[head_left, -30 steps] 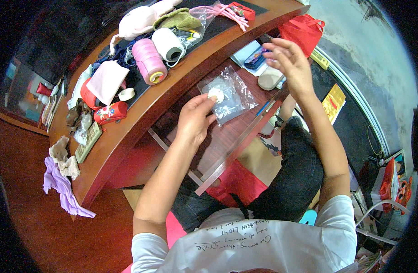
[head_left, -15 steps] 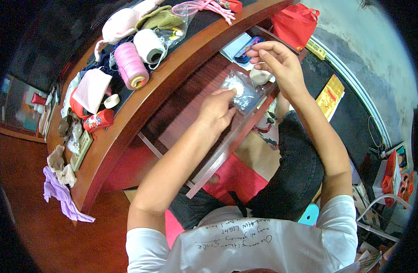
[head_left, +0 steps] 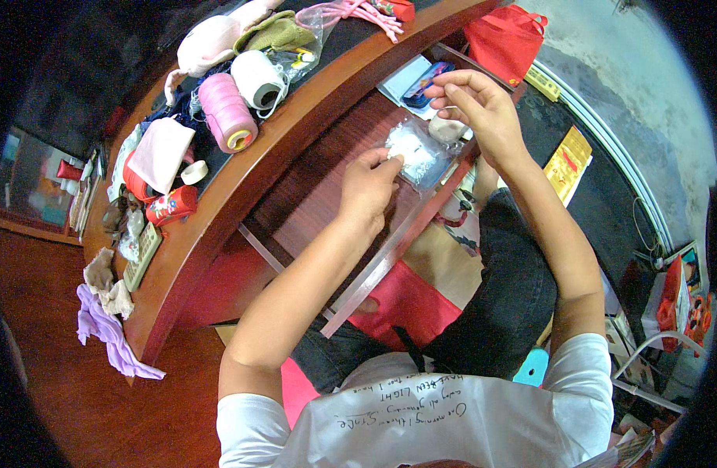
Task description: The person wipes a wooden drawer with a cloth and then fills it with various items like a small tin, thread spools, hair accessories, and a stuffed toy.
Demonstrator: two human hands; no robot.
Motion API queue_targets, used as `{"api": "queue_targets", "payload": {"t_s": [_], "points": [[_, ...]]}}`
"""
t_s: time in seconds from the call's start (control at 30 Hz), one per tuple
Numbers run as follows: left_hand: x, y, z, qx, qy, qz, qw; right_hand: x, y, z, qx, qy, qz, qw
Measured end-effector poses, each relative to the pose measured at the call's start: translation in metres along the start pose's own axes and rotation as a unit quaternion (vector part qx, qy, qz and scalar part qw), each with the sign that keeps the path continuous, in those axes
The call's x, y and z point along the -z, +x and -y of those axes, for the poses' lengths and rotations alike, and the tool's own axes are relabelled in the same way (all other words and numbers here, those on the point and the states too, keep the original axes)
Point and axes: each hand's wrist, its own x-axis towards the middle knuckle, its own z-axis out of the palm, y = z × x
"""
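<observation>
An open drawer (head_left: 315, 168) holds a clear plastic bag (head_left: 430, 173) full of small white pieces. At the bag's left edge is my left hand (head_left: 368, 187), its thumb and forefinger drawn together; anything between them is too small to make out. My right hand (head_left: 483, 109) hovers over the drawer's far right end with fingers bent and the thumb close to the forefinger. Whatever it pinches, if anything, cannot be seen. Below that hand lie a white rounded item (head_left: 446, 129) and a blue patterned packet (head_left: 422, 90).
On the curved wooden desk (head_left: 296, 109) stand a pink thread cone (head_left: 227, 115) and a white one (head_left: 259, 80). Near them lie a red floral pouch (head_left: 171, 204), a calculator (head_left: 143, 256) and lilac cloth (head_left: 109, 331). A red bag (head_left: 507, 43) stands beyond the drawer.
My left hand has drawn back slightly from over the bag to its left edge, uncovering more of the white pieces. My right hand has hardly moved.
</observation>
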Motion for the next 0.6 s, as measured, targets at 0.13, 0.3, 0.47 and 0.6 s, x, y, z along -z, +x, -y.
{"api": "queue_targets", "payload": {"t_s": [0.13, 0.3, 0.47, 0.6], "points": [[-0.025, 0.013, 0.001, -0.052, 0.053, 0.034, 0.997, 0.008, 0.002, -0.011, -0.001, 0.002, -0.019, 1.0], [-0.036, 0.036, 0.016, -0.146, 0.181, 0.047, 0.971, -0.005, 0.003, -0.006, 0.006, 0.003, -0.003, 1.0], [-0.002, 0.013, 0.018, -0.202, 0.217, 0.091, 0.951, -0.005, 0.002, -0.005, 0.019, -0.025, -0.027, 0.999], [0.033, -0.028, 0.011, -0.152, 0.119, 0.119, 0.974, -0.025, 0.017, 0.003, 0.092, -0.071, -0.031, 0.993]]}}
